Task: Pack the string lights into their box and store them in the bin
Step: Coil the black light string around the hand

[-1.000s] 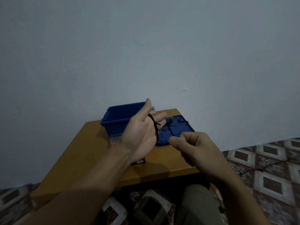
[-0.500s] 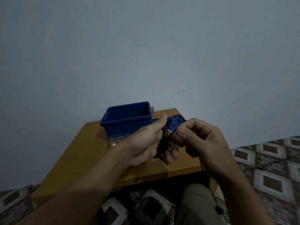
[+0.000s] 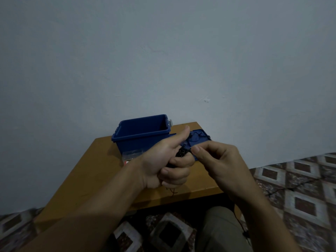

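Head view: string lights (image 3: 181,153) bunched inside left hand (image 3: 162,161).

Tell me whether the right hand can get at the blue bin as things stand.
Probably not freely: the right hand pinches the string lights, and the left hand, gripping them too, sits between it and the blue bin.

You hold the black lights (image 3: 182,152) bundled in your left hand (image 3: 166,160); the open blue bin (image 3: 140,140) stands upright just behind.
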`<state>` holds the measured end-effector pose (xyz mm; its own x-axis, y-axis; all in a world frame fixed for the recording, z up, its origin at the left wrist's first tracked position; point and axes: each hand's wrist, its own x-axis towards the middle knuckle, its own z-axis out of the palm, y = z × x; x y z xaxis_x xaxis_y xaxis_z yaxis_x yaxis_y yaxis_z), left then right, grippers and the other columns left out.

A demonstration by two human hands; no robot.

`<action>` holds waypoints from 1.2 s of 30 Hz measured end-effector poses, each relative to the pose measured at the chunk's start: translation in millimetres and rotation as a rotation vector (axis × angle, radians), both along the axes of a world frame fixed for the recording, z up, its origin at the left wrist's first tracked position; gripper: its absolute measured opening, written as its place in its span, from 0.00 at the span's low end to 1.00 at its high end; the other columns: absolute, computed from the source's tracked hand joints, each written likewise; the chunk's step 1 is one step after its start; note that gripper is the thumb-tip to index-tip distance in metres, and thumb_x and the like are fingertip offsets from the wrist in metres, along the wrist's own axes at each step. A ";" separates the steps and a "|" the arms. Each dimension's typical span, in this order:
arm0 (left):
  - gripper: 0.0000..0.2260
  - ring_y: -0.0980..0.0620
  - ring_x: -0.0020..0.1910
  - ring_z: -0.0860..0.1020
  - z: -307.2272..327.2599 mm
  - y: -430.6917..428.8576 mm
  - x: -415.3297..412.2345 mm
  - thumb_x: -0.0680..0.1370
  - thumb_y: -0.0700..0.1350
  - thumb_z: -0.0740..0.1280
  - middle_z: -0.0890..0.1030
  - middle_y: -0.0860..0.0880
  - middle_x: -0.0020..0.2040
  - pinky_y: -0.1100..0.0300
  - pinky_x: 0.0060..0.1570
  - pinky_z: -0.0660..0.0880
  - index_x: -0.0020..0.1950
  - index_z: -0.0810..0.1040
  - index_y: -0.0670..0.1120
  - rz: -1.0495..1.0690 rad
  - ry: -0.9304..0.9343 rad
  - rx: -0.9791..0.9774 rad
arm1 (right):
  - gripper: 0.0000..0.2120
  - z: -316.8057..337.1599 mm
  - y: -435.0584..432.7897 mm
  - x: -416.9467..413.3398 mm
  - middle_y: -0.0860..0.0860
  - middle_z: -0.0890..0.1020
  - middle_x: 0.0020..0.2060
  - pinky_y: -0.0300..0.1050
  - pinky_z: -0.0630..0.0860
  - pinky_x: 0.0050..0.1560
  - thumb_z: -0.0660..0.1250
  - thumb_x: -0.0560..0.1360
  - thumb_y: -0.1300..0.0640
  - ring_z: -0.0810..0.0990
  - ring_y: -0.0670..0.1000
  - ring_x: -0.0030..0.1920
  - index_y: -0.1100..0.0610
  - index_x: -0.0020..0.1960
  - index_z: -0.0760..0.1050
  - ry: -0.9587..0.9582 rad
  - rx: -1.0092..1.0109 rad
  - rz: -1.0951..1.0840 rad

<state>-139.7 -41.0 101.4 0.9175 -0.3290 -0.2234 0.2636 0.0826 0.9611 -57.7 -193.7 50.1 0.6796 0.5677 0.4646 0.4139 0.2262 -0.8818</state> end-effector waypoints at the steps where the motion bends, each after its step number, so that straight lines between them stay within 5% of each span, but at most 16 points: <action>1: 0.33 0.55 0.16 0.56 -1.4 2.1 0.2 0.81 0.69 0.49 0.62 0.51 0.17 0.61 0.19 0.53 0.26 0.64 0.47 -0.036 0.008 -0.067 | 0.09 -0.4 0.8 -0.1 0.42 0.73 0.23 0.31 0.63 0.28 0.67 0.79 0.54 0.68 0.40 0.23 0.57 0.45 0.82 0.010 -0.005 -0.002; 5: 0.33 0.53 0.16 0.63 -4.1 6.5 3.7 0.84 0.62 0.49 0.71 0.49 0.20 0.62 0.20 0.62 0.39 0.79 0.38 -0.139 -0.061 -0.317 | 0.09 -1.4 3.7 -3.4 0.50 0.79 0.29 0.45 0.70 0.31 0.66 0.80 0.51 0.72 0.48 0.28 0.55 0.45 0.78 0.033 -0.049 -0.003; 9: 0.31 0.47 0.32 0.80 -0.2 2.8 1.9 0.83 0.60 0.51 0.81 0.42 0.36 0.54 0.37 0.78 0.61 0.73 0.32 -0.058 -0.171 -0.389 | 0.08 -1.7 4.3 -6.6 0.51 0.83 0.34 0.41 0.74 0.35 0.66 0.80 0.57 0.78 0.46 0.33 0.56 0.45 0.82 0.006 -0.128 0.040; 14: 0.37 0.41 0.52 0.81 5.1 -2.5 -1.0 0.81 0.65 0.52 0.81 0.37 0.59 0.48 0.56 0.76 0.70 0.69 0.33 0.056 -0.237 -0.431 | 0.09 -0.7 0.8 -4.7 0.52 0.85 0.36 0.34 0.75 0.35 0.65 0.79 0.60 0.83 0.50 0.36 0.57 0.44 0.83 -0.002 -0.241 0.032; 19: 0.39 0.42 0.64 0.77 9.1 -6.3 -0.5 0.82 0.66 0.47 0.75 0.39 0.71 0.48 0.65 0.73 0.74 0.66 0.33 0.190 -0.298 -0.387 | 0.03 0.9 2.1 -6.0 0.51 0.86 0.40 0.44 0.77 0.38 0.66 0.81 0.58 0.84 0.50 0.36 0.54 0.54 0.78 0.046 -0.309 0.073; 25: 0.38 0.45 0.71 0.73 12.1 -6.8 -0.6 0.82 0.65 0.45 0.74 0.43 0.72 0.49 0.75 0.63 0.73 0.68 0.35 0.308 -0.311 -0.367 | 0.05 0.8 0.6 -6.5 0.49 0.86 0.39 0.41 0.75 0.39 0.66 0.81 0.57 0.83 0.49 0.35 0.55 0.48 0.79 -0.037 -0.403 0.087; 29: 0.34 0.44 0.68 0.76 12.3 -12.3 1.6 0.82 0.63 0.50 0.77 0.43 0.69 0.49 0.71 0.67 0.76 0.63 0.37 0.441 -0.306 -0.418 | 0.08 1.7 0.0 -8.8 0.49 0.85 0.37 0.40 0.76 0.36 0.66 0.81 0.54 0.80 0.47 0.32 0.54 0.45 0.80 -0.086 -0.428 0.112; 33: 0.21 0.49 0.64 0.80 9.8 -15.3 4.6 0.85 0.48 0.53 0.81 0.47 0.65 0.53 0.68 0.70 0.75 0.66 0.39 0.566 -0.334 -0.342 | 0.10 5.9 -5.0 -8.2 0.48 0.83 0.33 0.46 0.73 0.35 0.66 0.81 0.52 0.75 0.50 0.32 0.54 0.44 0.81 -0.074 -0.421 0.186; 36: 0.19 0.52 0.62 0.81 8.5 -14.6 7.3 0.85 0.41 0.50 0.81 0.47 0.65 0.57 0.63 0.73 0.74 0.66 0.38 0.613 -0.349 -0.363 | 0.10 7.3 -7.8 -7.5 0.46 0.83 0.33 0.41 0.71 0.35 0.66 0.81 0.51 0.74 0.46 0.31 0.53 0.43 0.81 -0.142 -0.484 0.235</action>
